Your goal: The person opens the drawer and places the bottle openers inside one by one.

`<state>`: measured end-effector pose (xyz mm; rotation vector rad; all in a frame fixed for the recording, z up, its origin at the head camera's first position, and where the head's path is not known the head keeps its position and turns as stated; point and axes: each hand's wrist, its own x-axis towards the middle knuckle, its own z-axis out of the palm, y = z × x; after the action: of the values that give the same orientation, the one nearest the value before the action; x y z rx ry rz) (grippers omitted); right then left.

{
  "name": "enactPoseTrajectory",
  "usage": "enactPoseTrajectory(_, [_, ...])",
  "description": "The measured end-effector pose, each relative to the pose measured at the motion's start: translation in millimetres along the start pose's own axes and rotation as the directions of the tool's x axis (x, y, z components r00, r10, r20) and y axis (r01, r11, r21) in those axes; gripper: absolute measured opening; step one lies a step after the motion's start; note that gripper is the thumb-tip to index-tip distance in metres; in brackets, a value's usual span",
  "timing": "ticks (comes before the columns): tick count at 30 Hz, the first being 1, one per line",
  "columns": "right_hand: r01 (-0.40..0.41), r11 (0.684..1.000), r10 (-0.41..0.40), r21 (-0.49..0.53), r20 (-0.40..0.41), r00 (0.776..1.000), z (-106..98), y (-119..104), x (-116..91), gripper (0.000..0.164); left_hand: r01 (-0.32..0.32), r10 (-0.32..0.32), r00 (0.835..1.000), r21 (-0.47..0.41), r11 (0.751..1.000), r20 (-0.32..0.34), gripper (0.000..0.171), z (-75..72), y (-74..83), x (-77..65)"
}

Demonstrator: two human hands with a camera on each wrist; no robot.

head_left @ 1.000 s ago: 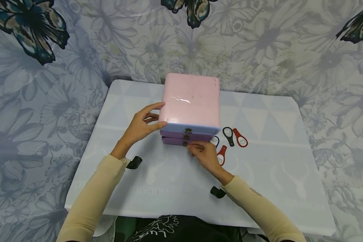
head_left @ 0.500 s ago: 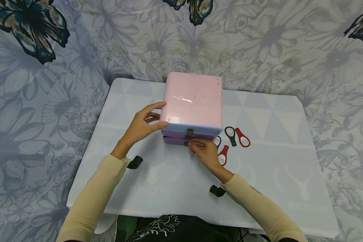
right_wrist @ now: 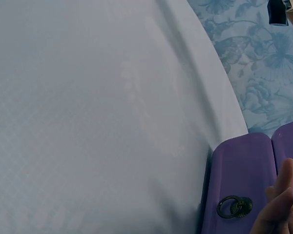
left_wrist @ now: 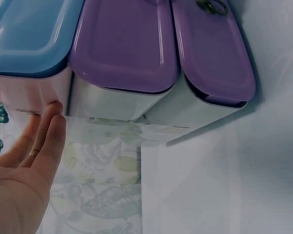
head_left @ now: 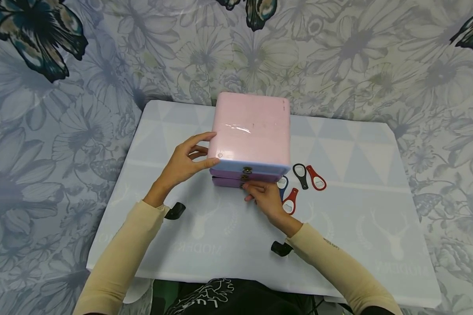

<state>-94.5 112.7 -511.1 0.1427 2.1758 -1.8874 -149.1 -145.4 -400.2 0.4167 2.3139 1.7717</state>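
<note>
Your left grip (head_left: 184,161) was spread, its fingers extended and its thumb set apart, with the fingertips resting on the left side of the drawer box (head_left: 252,129). Your right grip (head_left: 268,200) lay low at the front, its fingers bent toward the purple drawers; whether they were together on a pull or merely near one could not be told, since the fingers themselves hid the contact.

The box stood upright toward the back of the desk (head_left: 362,210), pink above, its front facing you. Three drawers were stacked in it: a blue top drawer (left_wrist: 31,34), a purple middle drawer (left_wrist: 127,39) and a purple bottom drawer (left_wrist: 215,53), whose edge showed a dark gap. The bottom drawer's ring pull (right_wrist: 241,207) — visible from your right wrist — hung just beside your fingers.

To the right of the box lay four loop-ended tools: a black tool (head_left: 303,181) beside an upper red tool (head_left: 311,172), a lower red tool (head_left: 293,194) nearer your right wrist, and a blue tool (head_left: 282,191), partly hidden. Behind the desk rose a floral wall covering (head_left: 161,57).
</note>
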Motion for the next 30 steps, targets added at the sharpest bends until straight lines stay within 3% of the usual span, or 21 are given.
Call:
enactPoseTrajectory(10, [-0.07,0.991,0.067,0.111,0.028,0.997,-0.4,-5.5,-2.0,0.028,-0.008,0.008,1.0,0.0,1.0,0.006,0.066,-0.7,-0.4,-0.4])
enactPoseTrajectory(15, [-0.064,0.987,0.061,0.148,0.023,0.998,-0.1,-3.3,-0.4,0.03,-0.018,0.018,1.0,0.001,1.0,0.007,0.067,-0.7,-0.2,0.3])
enactPoseTrajectory(21, [-0.032,0.99,0.033,0.135,-0.005,0.999,2.8,-3.4,-0.1,0.025,-0.02,0.02,1.0,0.004,1.0,0.006,0.067,-0.1,0.5,0.2])
enactPoseTrajectory(30, [-0.048,0.993,0.049,0.111,-0.006,0.999,5.9,-1.2,2.2,0.024,-0.022,0.022,1.0,0.002,1.0,0.005,0.066,-0.4,1.4,-0.9])
